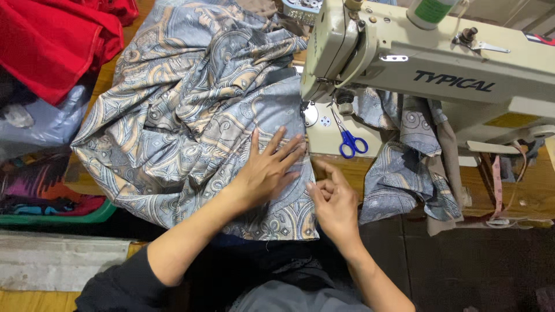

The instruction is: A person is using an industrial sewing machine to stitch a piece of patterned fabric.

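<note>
Nearest the viewer, at about six o'clock, the right hand [334,203] rests at the edge of the patterned grey-blue fabric [191,110], its fingers curled loosely inward with the thumb and forefinger pinching the cloth's edge. Just beside it, toward nine o'clock, the left hand [267,167] lies flat on the same fabric, fingers spread and pointing toward one o'clock. The fabric spreads from both hands up toward eleven o'clock across the wooden table [535,193], and another fold hangs at three o'clock beneath the cream sewing machine [416,63]. Blue-handled scissors [350,141] lie on the machine's bed at one o'clock from the hands. Farther off, at ten o'clock, red cloth [52,34] is heaped above a green tray [87,216].
</note>
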